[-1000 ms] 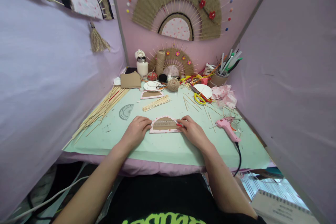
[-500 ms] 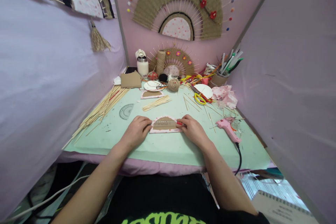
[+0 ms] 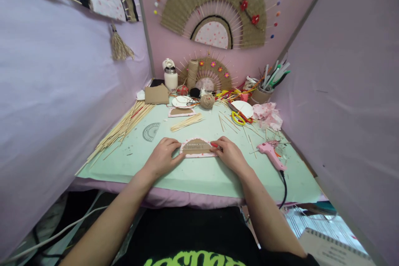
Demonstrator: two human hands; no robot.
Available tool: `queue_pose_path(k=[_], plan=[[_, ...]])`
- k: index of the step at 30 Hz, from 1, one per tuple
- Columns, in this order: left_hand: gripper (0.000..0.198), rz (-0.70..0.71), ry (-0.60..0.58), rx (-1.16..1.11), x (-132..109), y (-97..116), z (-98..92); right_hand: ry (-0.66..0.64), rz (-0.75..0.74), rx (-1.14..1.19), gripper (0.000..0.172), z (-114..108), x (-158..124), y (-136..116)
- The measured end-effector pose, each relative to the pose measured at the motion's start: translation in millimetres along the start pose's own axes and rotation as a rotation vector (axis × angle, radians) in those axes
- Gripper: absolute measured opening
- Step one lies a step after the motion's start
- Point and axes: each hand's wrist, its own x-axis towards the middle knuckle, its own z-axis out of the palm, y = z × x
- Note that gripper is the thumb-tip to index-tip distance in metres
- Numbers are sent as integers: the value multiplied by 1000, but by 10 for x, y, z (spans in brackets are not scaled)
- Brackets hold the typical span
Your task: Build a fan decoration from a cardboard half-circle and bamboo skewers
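Observation:
A half-round cardboard piece edged with pink dotted fabric (image 3: 197,154) lies on the green cutting mat (image 3: 193,174) in front of me. A clear ruler (image 3: 196,146) lies across it. My left hand (image 3: 162,158) rests at the left end, fingers curled onto the ruler and the piece. At the right end, my right hand (image 3: 230,155) pinches a red pen (image 3: 214,145) whose tip touches the cardboard.
A pink glue gun (image 3: 270,153) with a black cord lies right of my hand. Bamboo skewers (image 3: 123,128) fan along the left edge, a smaller bundle (image 3: 186,122) and a protractor (image 3: 151,131) ahead. Twine ball (image 3: 207,100), yellow scissors (image 3: 237,117), pen cup (image 3: 260,94) crowd the back.
Only the view has shifted slightly; both hands stay at the ends of the ruler and cardboard piece.

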Motion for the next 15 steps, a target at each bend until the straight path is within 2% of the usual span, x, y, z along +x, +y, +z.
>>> queue_pose_path(k=[3, 15], plan=[[35, -18, -38, 0, 8, -6, -4, -1, 0, -4, 23, -6, -9, -1], [32, -35, -39, 10, 24, -29, 17, 20, 7, -1, 23, 37, -10, 36]])
